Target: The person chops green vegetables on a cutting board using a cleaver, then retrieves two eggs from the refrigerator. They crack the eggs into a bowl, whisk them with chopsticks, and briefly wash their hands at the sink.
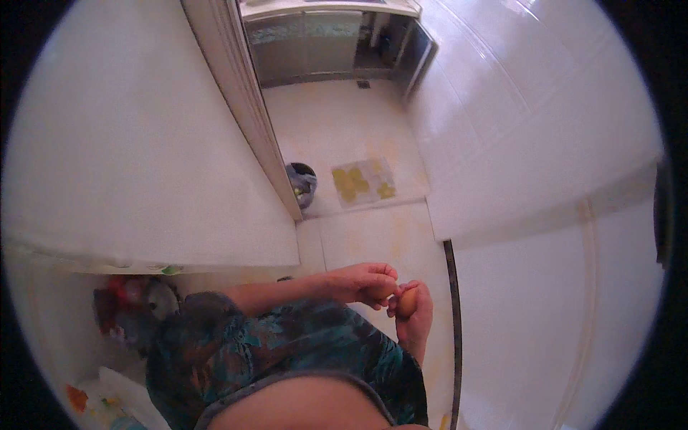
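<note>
My left hand reaches across from the left, its fingers curled around a rounded orange-brown thing, likely an egg. In my right hand, close beside it, is a similar brown egg-like object. The fingertips of both hands nearly meet in front of my body, above the pale tiled floor. Exactly what the objects are is too blurred to tell for certain.
A doorway frame stands ahead at left, a white wall at right. Beyond are a bin with a bag, a flowered mat and a cabinet with an open door. Pots and red items sit at lower left.
</note>
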Demonstrator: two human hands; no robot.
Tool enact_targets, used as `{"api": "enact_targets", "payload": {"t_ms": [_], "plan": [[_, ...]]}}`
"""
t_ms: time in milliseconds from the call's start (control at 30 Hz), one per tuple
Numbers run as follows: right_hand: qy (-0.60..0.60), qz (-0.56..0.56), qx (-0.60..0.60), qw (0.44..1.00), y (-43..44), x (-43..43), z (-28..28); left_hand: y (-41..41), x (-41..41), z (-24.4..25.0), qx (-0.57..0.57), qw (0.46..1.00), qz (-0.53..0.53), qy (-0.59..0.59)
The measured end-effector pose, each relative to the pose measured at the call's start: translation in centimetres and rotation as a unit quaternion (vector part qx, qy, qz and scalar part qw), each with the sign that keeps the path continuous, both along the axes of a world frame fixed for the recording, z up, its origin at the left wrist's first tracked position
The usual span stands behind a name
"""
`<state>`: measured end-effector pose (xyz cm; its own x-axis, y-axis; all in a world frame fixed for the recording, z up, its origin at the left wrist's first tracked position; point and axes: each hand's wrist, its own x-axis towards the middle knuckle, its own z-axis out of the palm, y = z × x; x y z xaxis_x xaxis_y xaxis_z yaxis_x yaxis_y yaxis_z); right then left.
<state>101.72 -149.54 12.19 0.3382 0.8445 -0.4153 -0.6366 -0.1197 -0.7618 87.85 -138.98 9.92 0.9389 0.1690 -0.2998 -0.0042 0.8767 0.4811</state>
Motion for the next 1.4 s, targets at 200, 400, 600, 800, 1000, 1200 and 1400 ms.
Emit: {"api": "enact_targets", "payload": {"t_ms": [200, 400, 600, 800, 1000, 1200, 1400], "plan": [[0.013, 0.202, -0.028, 0.979, 11.0, 4.3, 0.0, 5.9, 0.9, 1.5, 0.033, 0.988, 0.142, 0.042], [0.012, 0.31, -0.018, 0.951, 22.8, 9.5, -1.0, 13.8, 5.3, 0.6, 0.03, 0.968, 0.247, 0.022], [0.019, 0.36, -0.038, 0.932, 35.7, 15.6, 0.5, 24.5, 11.7, 0.6, 0.029, 0.95, 0.311, 0.003], [0.053, 0.435, -0.056, 0.897, 48.5, 16.0, 0.2, 33.7, 12.3, 1.4, -0.013, 0.922, 0.387, 0.015], [-0.009, 0.553, -0.041, 0.832, 59.9, 11.0, -1.7, 41.3, 8.6, -0.1, -0.02, 0.871, 0.491, 0.03], [-0.014, 0.562, -0.018, 0.827, 72.6, 2.5, 0.5, 53.1, 0.6, -0.7, 0.007, 0.85, 0.524, -0.043], [-0.053, 0.645, 0.018, 0.762, 83.8, -7.8, 3.6, 61.9, -8.4, 1.7, 0.026, 0.808, 0.588, -0.044]]}}
